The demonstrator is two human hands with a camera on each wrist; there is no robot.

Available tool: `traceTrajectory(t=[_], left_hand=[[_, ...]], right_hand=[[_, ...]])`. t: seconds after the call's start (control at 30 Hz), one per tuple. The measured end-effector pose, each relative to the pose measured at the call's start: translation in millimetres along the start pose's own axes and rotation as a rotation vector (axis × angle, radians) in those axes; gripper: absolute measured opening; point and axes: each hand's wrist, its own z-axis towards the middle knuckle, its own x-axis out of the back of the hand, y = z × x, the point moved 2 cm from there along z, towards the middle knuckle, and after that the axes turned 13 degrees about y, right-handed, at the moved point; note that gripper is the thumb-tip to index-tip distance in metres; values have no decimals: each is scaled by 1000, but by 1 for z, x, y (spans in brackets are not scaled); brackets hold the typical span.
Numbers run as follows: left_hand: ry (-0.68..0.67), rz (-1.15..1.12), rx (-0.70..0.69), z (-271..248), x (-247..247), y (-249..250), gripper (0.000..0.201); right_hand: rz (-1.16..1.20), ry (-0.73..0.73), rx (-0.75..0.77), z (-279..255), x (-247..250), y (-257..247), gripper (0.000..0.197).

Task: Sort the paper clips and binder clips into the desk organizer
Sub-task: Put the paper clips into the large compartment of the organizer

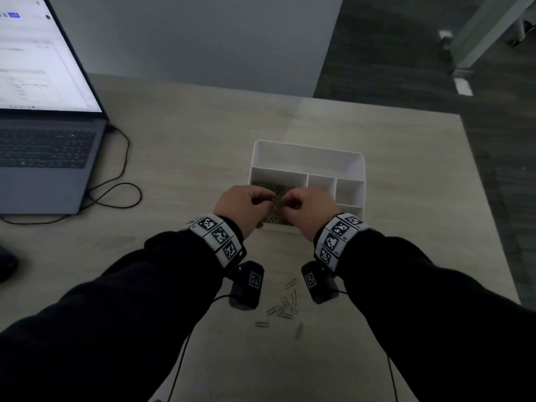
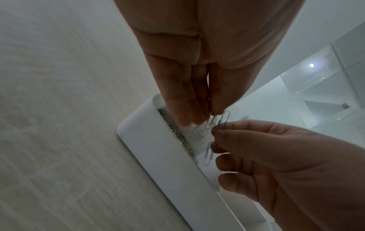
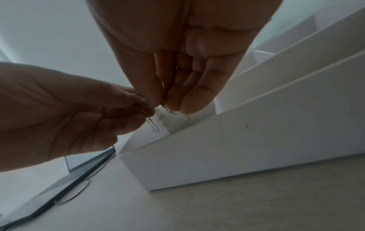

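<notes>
Both hands meet above the near-left compartment of the organizer (image 1: 307, 158), which stands on the surface (image 1: 179, 158). The left hand (image 1: 242, 204) pinches one paper clip (image 2: 210, 123) between thumb and fingertips (image 2: 183, 112). The right hand (image 1: 309, 208) pinches a second clip (image 2: 223, 120) that appears hooked to the first, and a third clip (image 2: 209, 154) hangs below its fingers (image 2: 237, 162). Each grip is thus clenched on clips, not released.

That compartment already holds a heap of clips (image 1: 274, 219). The long compartment at the organizer's far side and the small ones to the right of the heap look bare. A scatter of loose clips (image 1: 285, 306) lies on the surface on the near side of the organizer, between the forearms. No binder clips can be made out in any view. A laptop (image 1: 43, 158) with its cable (image 1: 121, 181) sits well to the left of the organizer.

Step in hand, as judged: separating linked clips over the heap before dropping them in. The next move likely calls for sliding one wire loop out of the other, then letting all three fall into the compartment beneath. The loose scatter would remain to be gathered. A hasty pull might flick a clip past the organizer's wall.
</notes>
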Motion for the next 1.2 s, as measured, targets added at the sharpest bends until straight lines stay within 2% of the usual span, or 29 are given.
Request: traceTrajectory(t=[0.1, 0.17, 0.23, 0.33, 0.4, 0.47, 0.53, 0.77, 0.9, 1.0, 1.13, 1.2], left_hand=[[14, 71, -33, -5, 5, -6, 18], [18, 127, -77, -13, 10, -13, 14], [-6, 210, -138, -26, 14, -23, 9], [-168, 381, -171, -51, 14, -44, 8], [-336, 525, -184, -70, 11, -60, 19], [-486, 649, -219, -89, 6, -73, 31], [-561, 743, -255, -106, 1, -83, 37], [-505, 792, -332, -126, -15, -92, 23], [-475, 734, -324, -124, -25, -89, 42], [-489, 722, -378, -124, -34, -83, 54], [-496, 694, -453, -129, -44, -73, 33], [-506, 705, -464, -130, -48, -71, 28]], right_hand=[[9, 10, 14, -8, 3, 6, 25], [5, 34, 34, -21, 6, 11, 23], [-11, -3, 49, -39, 4, 18, 22], [-120, -174, 105, -74, -7, 31, 27], [-165, -248, 191, -97, -16, 40, 36], [-267, -328, 228, -117, -25, 50, 53], [-345, -348, 235, -133, -31, 60, 59], [-380, -359, 227, -168, -32, 72, 59], [-359, -349, 191, -181, -36, 76, 64], [-354, -328, 173, -184, -39, 75, 57], [-317, -247, 153, -184, -43, 71, 35], [-293, -234, 136, -183, -45, 71, 35]])
